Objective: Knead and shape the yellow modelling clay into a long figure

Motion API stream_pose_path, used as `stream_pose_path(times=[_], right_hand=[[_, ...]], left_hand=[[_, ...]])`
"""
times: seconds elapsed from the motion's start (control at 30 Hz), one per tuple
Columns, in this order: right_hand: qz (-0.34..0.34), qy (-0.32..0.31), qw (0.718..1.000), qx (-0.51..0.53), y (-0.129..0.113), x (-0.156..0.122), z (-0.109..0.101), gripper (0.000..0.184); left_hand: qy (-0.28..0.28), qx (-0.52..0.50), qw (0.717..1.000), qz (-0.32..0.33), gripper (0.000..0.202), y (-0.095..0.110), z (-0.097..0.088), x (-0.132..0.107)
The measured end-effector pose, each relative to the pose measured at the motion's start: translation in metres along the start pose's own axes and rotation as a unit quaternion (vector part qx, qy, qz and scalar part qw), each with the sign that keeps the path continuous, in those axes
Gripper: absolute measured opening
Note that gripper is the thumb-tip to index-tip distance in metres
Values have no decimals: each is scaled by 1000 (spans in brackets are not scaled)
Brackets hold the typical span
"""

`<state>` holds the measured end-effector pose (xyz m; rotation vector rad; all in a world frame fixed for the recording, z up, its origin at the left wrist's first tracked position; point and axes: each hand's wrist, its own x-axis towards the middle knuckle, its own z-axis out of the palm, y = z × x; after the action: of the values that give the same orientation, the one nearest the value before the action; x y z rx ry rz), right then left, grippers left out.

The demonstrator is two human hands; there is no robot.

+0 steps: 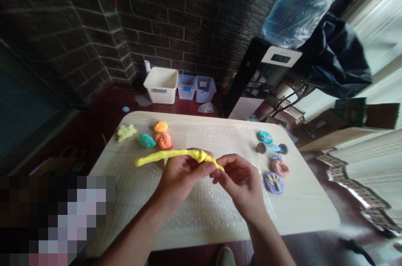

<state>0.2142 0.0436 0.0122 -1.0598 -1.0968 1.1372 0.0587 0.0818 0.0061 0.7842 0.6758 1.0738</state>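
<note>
A long yellow strip of modelling clay (157, 157) stretches between my hands above the table, smooth at its left end and lumpy or twisted toward the right. My left hand (185, 171) grips it from below, thumb pressed near its right part. At the thin right end, my right hand (240, 178) pinches the clay between thumb and fingers. Behind the strip lie an orange clay lump (161, 126), a coral one (163, 140) and a green one (146, 140). A pale yellow clay piece (126, 132) sits at the table's far left corner.
Bubble wrap (201, 211) covers much of the wooden table (307, 211). Along its right side stand a teal clay disc (265, 136), a dumbbell-like clay shape (272, 148), a pinkish ring (280, 167) and a purple disc (274, 183). Beyond are a white bin (161, 86) and a water dispenser (251, 86).
</note>
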Motion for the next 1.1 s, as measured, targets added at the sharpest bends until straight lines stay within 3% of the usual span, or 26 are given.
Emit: stream_pose_path(times=[0.17, 0.27, 0.53, 0.67, 0.83, 1.1], right_hand=[[-3, -3, 1000, 6, 1, 1, -3, 21], [-1, 13, 1000, 16, 2, 0, -5, 15], [11, 22, 1000, 12, -1, -1, 1, 18], [-2, 23, 1000, -10, -3, -2, 2, 15], [-6, 13, 1000, -13, -3, -4, 2, 11], [-6, 2, 1000, -10, -5, -2, -3, 13]], left_hand=[[-12, 14, 1000, 11, 32, -1, -5, -1], [10, -4, 1000, 29, 39, -1, -8, -1], [55, 7, 996, 71, 30, 2, -2, -2], [49, 23, 994, 91, 31, 4, -2, -5], [21, 40, 997, 66, 24, 6, -5, -5], [29, 40, 997, 63, 23, 5, -6, -4]])
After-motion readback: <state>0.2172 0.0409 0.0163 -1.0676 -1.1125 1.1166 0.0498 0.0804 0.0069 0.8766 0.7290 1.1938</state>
